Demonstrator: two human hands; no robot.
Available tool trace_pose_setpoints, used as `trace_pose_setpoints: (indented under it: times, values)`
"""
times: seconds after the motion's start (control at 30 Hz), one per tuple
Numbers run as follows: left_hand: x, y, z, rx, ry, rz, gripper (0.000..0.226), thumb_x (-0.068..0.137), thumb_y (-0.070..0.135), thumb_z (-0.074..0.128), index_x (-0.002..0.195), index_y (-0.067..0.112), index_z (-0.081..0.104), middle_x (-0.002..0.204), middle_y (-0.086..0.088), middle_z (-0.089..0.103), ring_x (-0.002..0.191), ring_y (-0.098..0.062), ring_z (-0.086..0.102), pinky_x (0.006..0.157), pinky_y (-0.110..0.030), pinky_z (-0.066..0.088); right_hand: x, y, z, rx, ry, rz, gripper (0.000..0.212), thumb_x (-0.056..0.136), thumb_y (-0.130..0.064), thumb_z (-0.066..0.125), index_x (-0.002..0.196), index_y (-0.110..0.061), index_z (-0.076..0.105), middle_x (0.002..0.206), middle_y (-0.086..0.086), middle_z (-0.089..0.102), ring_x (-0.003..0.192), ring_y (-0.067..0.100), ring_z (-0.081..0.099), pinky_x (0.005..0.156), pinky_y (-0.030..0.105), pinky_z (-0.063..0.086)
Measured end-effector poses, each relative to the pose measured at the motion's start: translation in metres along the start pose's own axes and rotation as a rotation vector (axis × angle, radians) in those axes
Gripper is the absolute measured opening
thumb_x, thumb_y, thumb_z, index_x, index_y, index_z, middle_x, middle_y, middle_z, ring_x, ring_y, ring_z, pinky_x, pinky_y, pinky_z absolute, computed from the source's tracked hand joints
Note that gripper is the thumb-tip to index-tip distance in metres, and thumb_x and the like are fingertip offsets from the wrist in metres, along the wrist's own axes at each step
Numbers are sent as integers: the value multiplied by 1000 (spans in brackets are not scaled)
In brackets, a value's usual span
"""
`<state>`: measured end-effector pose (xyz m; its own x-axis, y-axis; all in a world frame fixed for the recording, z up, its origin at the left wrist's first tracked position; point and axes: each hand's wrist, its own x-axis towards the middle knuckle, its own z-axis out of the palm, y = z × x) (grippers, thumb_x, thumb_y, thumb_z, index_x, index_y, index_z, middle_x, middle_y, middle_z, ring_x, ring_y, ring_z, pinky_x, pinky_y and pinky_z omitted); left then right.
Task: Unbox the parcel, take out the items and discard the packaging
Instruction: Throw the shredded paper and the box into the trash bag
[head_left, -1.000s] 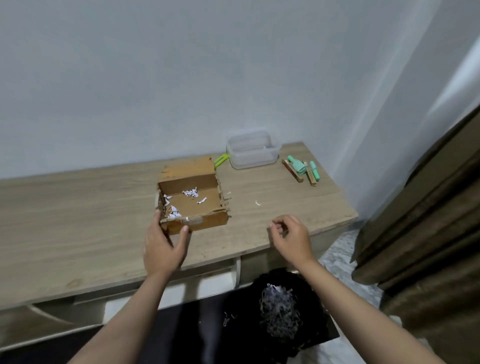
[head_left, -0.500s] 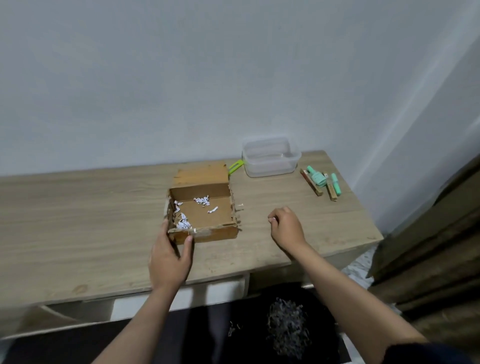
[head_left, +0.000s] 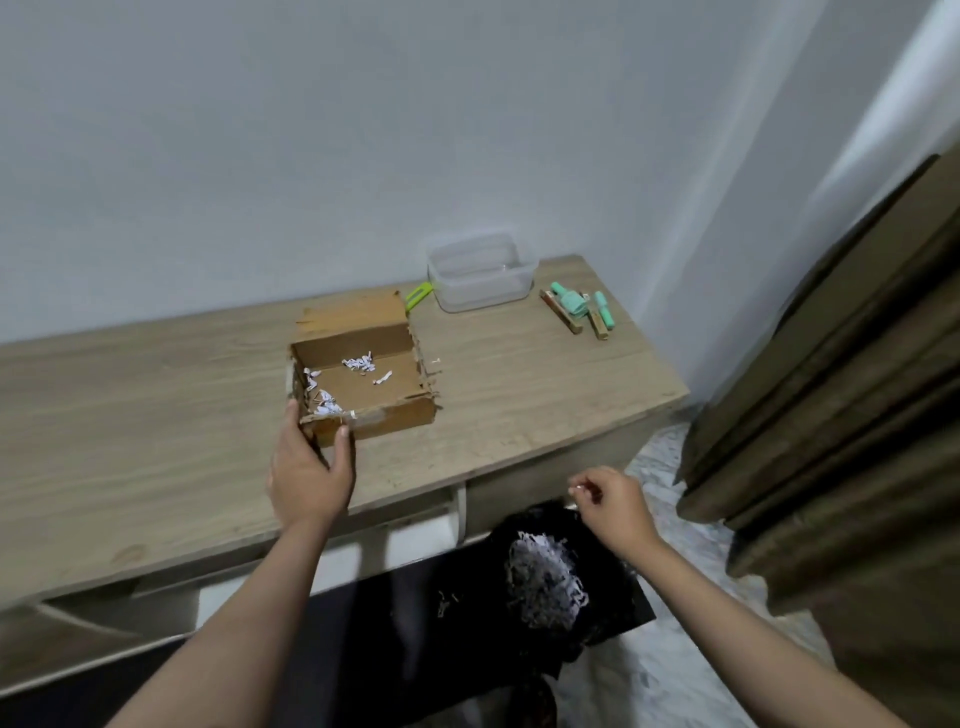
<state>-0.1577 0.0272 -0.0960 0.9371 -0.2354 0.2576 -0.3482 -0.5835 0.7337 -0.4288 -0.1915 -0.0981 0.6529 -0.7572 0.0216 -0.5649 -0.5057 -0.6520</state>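
An open cardboard box (head_left: 384, 387) sits on the wooden desk (head_left: 156, 415), with small white paper shreds (head_left: 358, 364) scattered inside. My left hand (head_left: 311, 473) grips the box's near left corner, thumb on the front wall. My right hand (head_left: 613, 504) hovers off the desk's front edge, above a black bin bag (head_left: 587, 608), and pinches a tiny white paper scrap between fingertips. A heap of shredded white paper (head_left: 545, 577) lies in the bag.
At the desk's back right stand a clear plastic container (head_left: 480, 273), a lime-green cutter (head_left: 418, 295) and green and wooden items (head_left: 576, 309). One white scrap (head_left: 435, 360) lies right of the box. Brown curtains (head_left: 841, 389) hang at right.
My right hand picked a scrap off the desk beside the box and moved back and down over the bin bag. My left hand kept hold of the box.
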Motion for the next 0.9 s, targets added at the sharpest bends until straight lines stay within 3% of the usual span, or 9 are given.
trace_pose_setpoints:
  times: [0.17,0.27,0.33,0.5,0.63,0.73,0.9]
  values:
    - [-2,-1,-1,-29,-32,-20,67,85,42,58,142,28,24,143,-5,45,126,-29,47,102,-47,39,-21,15,13,-153,-173,110,23,88,-10,54,102,-6,72,104,16,71,98,30,64,72,24,41]
    - [-3,-2,-5,-47,-72,-25,71,83,46,57,142,33,20,145,-1,43,127,-27,45,103,-47,38,-26,10,18,-141,-160,105,26,88,-9,54,107,-6,71,128,14,61,121,26,56,96,26,42]
    - [-4,-3,-7,-57,-94,-16,75,81,50,56,143,35,17,147,0,40,130,-26,43,105,-49,37,-28,1,20,-94,-101,100,23,86,-6,57,103,-5,72,127,15,61,117,25,58,96,23,41]
    - [-8,-2,-11,-68,-117,5,80,78,54,54,145,35,13,147,-3,39,130,-28,42,104,-50,38,-15,-36,21,115,58,62,15,82,-7,65,95,-5,72,100,9,65,87,16,61,74,3,39]
    - [-7,2,-11,-89,-98,-16,81,78,54,54,145,33,13,147,-1,40,128,-28,44,101,-51,40,24,-83,19,287,142,-8,17,83,-7,64,98,-7,70,93,3,63,85,17,64,80,23,53]
    - [-6,3,-10,-73,-95,-70,88,77,61,51,147,26,11,151,-3,34,134,-28,38,105,-50,37,61,-118,26,373,127,-18,21,85,-14,62,104,-10,69,100,5,67,90,14,64,83,24,52]
    - [-4,1,-8,-72,-59,-101,79,79,61,44,146,25,19,145,-6,43,128,-29,46,99,-45,41,117,-168,49,449,53,0,26,85,-18,59,109,-11,66,109,7,68,102,18,63,94,33,51]
